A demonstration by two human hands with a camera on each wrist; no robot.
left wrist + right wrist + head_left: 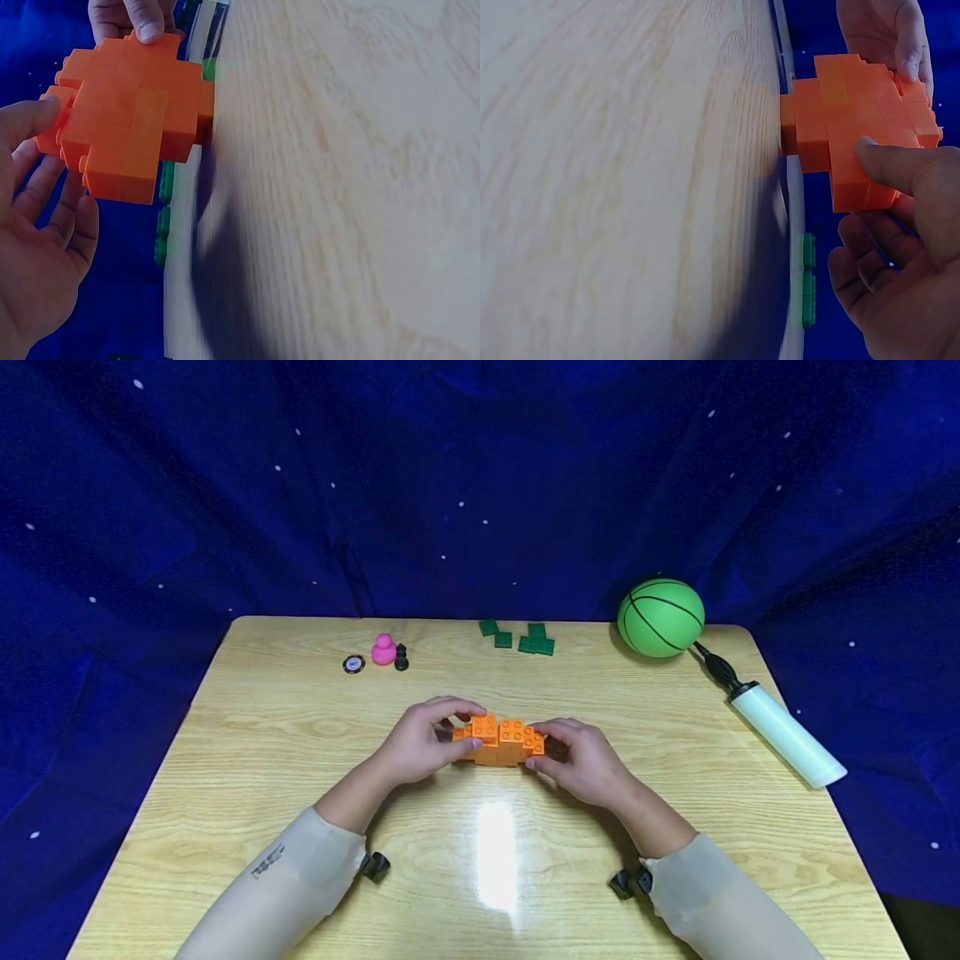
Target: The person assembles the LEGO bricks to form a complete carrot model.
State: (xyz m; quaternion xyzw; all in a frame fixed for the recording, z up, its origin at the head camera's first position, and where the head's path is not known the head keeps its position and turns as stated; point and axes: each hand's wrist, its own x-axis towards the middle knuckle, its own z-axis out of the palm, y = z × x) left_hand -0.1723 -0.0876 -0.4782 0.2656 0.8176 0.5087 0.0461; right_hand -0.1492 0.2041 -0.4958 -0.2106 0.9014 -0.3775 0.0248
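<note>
An assembled block of orange toy bricks (497, 753) stands upright at the middle of the table, its studs facing up. My left hand (420, 743) pinches one orange brick (54, 112) at the upper left of the build between thumb and fingers. That brick appears to sit on the studs, slightly askew in the left wrist view. On the other side my right hand (588, 762) grips the right end of the build, its thumb (889, 165) on the near face. Both wrist views show a stepped outline that narrows toward the tabletop. The fingertips behind the bricks are partly hidden.
Several flat green bricks (536, 645) lie toward the table's back edge. Back left are a poker chip (354, 664), a pink duck (383, 651) and a black chess pawn (402, 658). A green ball (661, 618) and a hand pump (787, 735) lie at the right.
</note>
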